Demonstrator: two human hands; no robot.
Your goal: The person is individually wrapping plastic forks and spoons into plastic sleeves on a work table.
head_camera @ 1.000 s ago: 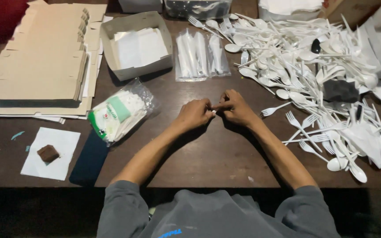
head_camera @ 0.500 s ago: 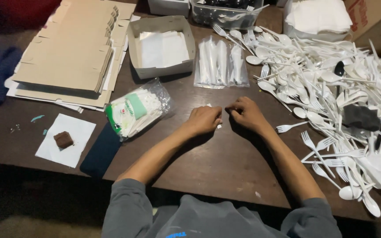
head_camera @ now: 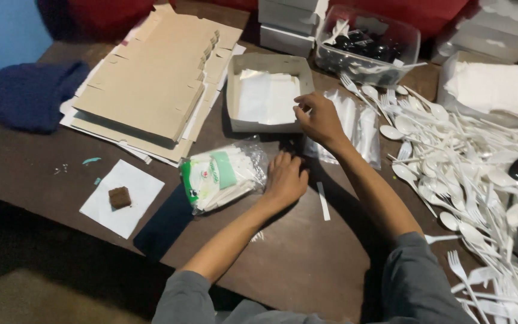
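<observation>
Both hands have left the spot at the middle of the table where they were pinched together half a second ago. The right hand (head_camera: 319,120) has gone far, to the near right corner of the open cardboard box (head_camera: 233,99), fingers bunched loosely at its rim; whether they pinch anything I cannot tell. The left hand (head_camera: 284,179) lies palm down with fingers spread, empty, at the right end of the crinkled clear plastic bag (head_camera: 223,175), which is stuffed with white items and bears a green label.

The box is shallow and rectangular, with flat white paper (head_camera: 268,99) lying inside. One thin white strip (head_camera: 323,201) lies on the dark wooden table (head_camera: 307,264) just right of the left hand. Behind the right wrist lie clear-wrapped cutlery packets (head_camera: 364,129). Further right sprawls a heap of white plastic forks and spoons (head_camera: 481,174), too many to count. Left of the box sits a stack of flat brown cardboard blanks (head_camera: 151,84); nearer, one white paper square (head_camera: 136,189) carries one small brown block (head_camera: 119,197).
</observation>
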